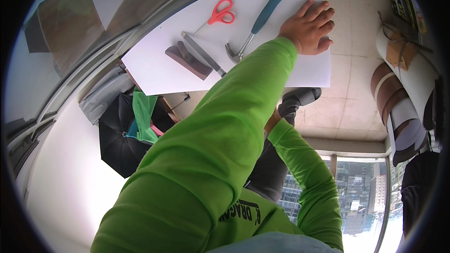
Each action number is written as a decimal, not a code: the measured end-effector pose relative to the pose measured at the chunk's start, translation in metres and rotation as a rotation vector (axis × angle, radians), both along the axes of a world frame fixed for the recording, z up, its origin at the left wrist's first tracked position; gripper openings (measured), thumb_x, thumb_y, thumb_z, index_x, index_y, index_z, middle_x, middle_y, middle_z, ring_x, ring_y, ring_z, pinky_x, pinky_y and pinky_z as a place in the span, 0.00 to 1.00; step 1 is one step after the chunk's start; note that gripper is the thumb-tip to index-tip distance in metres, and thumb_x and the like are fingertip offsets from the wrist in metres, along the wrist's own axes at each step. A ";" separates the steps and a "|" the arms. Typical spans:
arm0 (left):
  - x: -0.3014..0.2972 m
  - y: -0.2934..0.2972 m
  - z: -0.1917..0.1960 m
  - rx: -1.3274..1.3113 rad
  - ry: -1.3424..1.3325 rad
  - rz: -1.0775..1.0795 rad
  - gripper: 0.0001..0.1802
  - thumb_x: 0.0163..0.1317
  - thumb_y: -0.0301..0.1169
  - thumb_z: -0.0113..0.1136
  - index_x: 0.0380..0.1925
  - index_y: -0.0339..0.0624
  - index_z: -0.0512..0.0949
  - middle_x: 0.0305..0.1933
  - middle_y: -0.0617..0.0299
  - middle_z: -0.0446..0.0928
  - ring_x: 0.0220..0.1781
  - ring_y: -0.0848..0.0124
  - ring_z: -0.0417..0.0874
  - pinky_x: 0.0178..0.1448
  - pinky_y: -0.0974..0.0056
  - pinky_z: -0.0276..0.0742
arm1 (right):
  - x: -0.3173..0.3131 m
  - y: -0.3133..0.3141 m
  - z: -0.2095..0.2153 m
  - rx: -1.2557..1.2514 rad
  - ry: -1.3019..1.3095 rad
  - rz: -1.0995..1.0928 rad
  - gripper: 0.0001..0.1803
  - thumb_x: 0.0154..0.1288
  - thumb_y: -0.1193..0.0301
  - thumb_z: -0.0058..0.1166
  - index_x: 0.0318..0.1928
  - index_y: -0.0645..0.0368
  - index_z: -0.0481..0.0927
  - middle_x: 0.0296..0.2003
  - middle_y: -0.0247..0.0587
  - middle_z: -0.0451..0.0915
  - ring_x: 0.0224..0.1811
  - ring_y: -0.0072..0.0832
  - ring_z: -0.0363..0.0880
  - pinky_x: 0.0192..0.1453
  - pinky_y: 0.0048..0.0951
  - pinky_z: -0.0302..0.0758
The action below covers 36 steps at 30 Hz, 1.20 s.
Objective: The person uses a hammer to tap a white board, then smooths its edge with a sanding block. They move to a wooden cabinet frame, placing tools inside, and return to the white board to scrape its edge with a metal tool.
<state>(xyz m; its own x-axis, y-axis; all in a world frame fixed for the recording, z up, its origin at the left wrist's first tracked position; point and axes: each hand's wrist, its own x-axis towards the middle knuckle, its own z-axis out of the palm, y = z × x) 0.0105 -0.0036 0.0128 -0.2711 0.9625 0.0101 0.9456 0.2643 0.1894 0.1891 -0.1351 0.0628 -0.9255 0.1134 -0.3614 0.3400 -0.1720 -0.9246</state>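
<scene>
My left hand [308, 27] lies palm down with its fingers spread on the white tabletop [154, 72], close to the right edge. It holds nothing. Just left of it is a claw hammer [267, 15] with a teal handle and a metal head toward me. Farther left lie scissors [221, 15] with red handles, a long dark flat tool [199, 49] like a file, and a dark brown block [188, 62] that looks like a wooden hand plane. My left sleeve covers part of the table's near edge. Below the table, my right hand [272, 121] is mostly hidden behind my left arm, near my leg; its fingers do not show.
A black umbrella [112, 131] and green cloth [144, 112] are below the table's left side. A dark shoe [304, 96] rests on the tiled floor [351, 79]. Rolled sheets [398, 107] stand at the right, near tall windows [358, 192].
</scene>
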 end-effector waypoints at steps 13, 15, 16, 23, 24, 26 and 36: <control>-0.003 0.002 0.003 -0.015 -0.008 -0.005 0.25 0.64 0.57 0.56 0.53 0.55 0.81 0.72 0.69 0.70 0.80 0.64 0.57 0.83 0.47 0.47 | -0.011 -0.026 -0.058 -0.416 -0.153 0.154 0.30 0.77 0.58 0.46 0.74 0.55 0.63 0.71 0.40 0.69 0.73 0.38 0.66 0.77 0.41 0.63; -0.004 0.001 0.002 -0.013 -0.011 0.001 0.25 0.64 0.57 0.57 0.52 0.55 0.81 0.72 0.69 0.70 0.80 0.64 0.57 0.83 0.47 0.47 | -0.037 0.010 -0.049 -0.090 -0.033 0.241 0.31 0.76 0.57 0.47 0.74 0.55 0.63 0.71 0.40 0.69 0.74 0.39 0.65 0.78 0.45 0.61; -0.002 0.000 0.000 -0.015 -0.013 -0.001 0.25 0.64 0.57 0.58 0.52 0.55 0.81 0.72 0.69 0.70 0.80 0.64 0.57 0.83 0.47 0.47 | -0.052 0.028 -0.043 0.170 0.048 0.261 0.31 0.75 0.57 0.47 0.73 0.54 0.64 0.71 0.40 0.69 0.74 0.40 0.65 0.78 0.47 0.60; -0.004 0.002 -0.001 0.007 -0.020 -0.009 0.25 0.63 0.56 0.59 0.53 0.54 0.81 0.72 0.67 0.69 0.80 0.63 0.57 0.83 0.46 0.46 | -0.113 0.079 -0.049 1.104 0.394 0.351 0.27 0.65 0.54 0.52 0.60 0.55 0.75 0.59 0.41 0.74 0.68 0.44 0.69 0.72 0.73 0.57; -0.004 0.002 -0.002 0.005 -0.027 -0.010 0.26 0.63 0.56 0.59 0.53 0.54 0.81 0.72 0.67 0.69 0.80 0.63 0.56 0.83 0.46 0.45 | -0.116 0.079 -0.045 1.071 0.355 0.392 0.25 0.65 0.54 0.52 0.57 0.54 0.76 0.57 0.40 0.75 0.67 0.44 0.69 0.72 0.73 0.57; -0.004 0.000 -0.003 -0.014 -0.029 -0.013 0.26 0.63 0.56 0.58 0.54 0.54 0.81 0.73 0.66 0.69 0.81 0.62 0.55 0.83 0.45 0.44 | -0.113 0.073 -0.050 1.006 0.357 0.404 0.21 0.67 0.55 0.52 0.53 0.53 0.77 0.52 0.40 0.75 0.67 0.43 0.69 0.72 0.68 0.61; -0.006 0.003 -0.004 -0.151 -0.030 -0.054 0.28 0.67 0.55 0.53 0.61 0.54 0.77 0.76 0.62 0.64 0.82 0.57 0.51 0.83 0.40 0.39 | -0.064 0.010 -0.052 0.529 0.077 0.120 0.16 0.72 0.67 0.49 0.57 0.55 0.79 0.56 0.42 0.80 0.62 0.38 0.76 0.65 0.36 0.73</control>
